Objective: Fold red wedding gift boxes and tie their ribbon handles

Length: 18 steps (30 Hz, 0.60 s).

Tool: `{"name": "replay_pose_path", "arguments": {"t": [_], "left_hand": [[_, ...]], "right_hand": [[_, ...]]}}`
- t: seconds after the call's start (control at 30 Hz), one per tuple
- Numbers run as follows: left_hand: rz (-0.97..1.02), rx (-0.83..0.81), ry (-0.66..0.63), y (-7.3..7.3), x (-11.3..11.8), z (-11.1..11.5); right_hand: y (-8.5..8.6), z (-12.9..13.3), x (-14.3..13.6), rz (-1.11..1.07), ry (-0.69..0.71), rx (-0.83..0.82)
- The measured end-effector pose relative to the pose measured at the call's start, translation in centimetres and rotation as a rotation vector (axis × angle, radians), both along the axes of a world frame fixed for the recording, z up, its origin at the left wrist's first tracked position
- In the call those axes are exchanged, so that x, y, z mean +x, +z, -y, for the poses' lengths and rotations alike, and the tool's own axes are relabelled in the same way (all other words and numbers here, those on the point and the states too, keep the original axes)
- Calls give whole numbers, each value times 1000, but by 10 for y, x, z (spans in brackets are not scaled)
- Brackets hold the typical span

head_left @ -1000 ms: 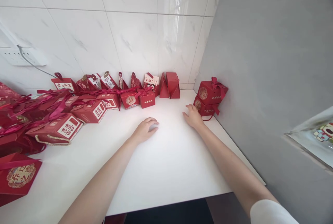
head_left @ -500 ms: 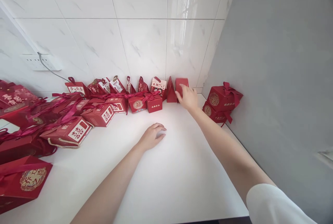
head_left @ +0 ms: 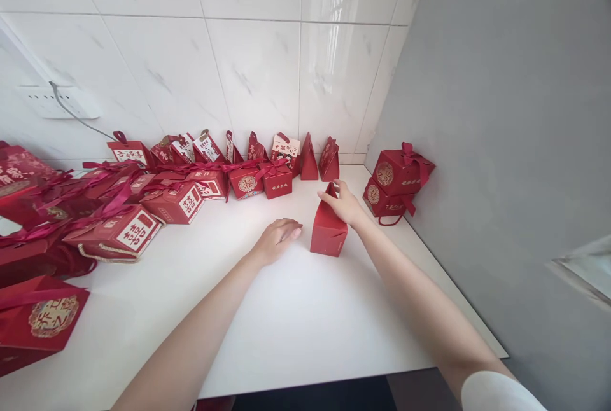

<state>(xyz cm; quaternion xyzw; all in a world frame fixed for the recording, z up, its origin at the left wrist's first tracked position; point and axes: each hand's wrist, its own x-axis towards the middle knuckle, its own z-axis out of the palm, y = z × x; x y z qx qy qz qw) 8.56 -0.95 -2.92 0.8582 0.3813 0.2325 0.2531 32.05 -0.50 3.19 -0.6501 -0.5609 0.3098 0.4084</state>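
By its peaked top, my right hand (head_left: 344, 202) grips a plain red gift box (head_left: 328, 233), thumb on the near left side and fingers behind the ridge. The box is upright, at or just above the white tabletop; I cannot tell whether its base touches. My left hand (head_left: 275, 242) rests on the table a little to the left of that box, holding nothing, its fingers loosely bent and the thumb slightly apart. Behind, against the wall, stand a red triangular box (head_left: 309, 160) and a patterned red triangular box (head_left: 329, 160).
Several red gift boxes with ribbons, such as one with a white label (head_left: 136, 233), crowd the left side. Two stacked red boxes (head_left: 396, 172) stand by the grey panel (head_left: 487, 144) at right. A socket (head_left: 60, 102) with a cable is on the tiled wall.
My right hand has come back from the wall row towards me with the red box in its grip. The patterned triangular box behind now shows. My left hand has barely moved.
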Motion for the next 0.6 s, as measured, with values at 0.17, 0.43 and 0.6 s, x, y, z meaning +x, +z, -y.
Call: {"name": "replay_pose_path", "arguments": {"t": [0.17, 0.43, 0.6], "left_hand": [[-39, -66, -100, 3, 18, 26], [88, -77, -93, -1, 28, 37], [573, -120, -73, -1, 20, 21]], "right_hand": [[-2, 28, -8, -210, 168, 23], [21, 56, 6, 10, 210, 157], [-9, 56, -7, -523, 149, 356]]}}
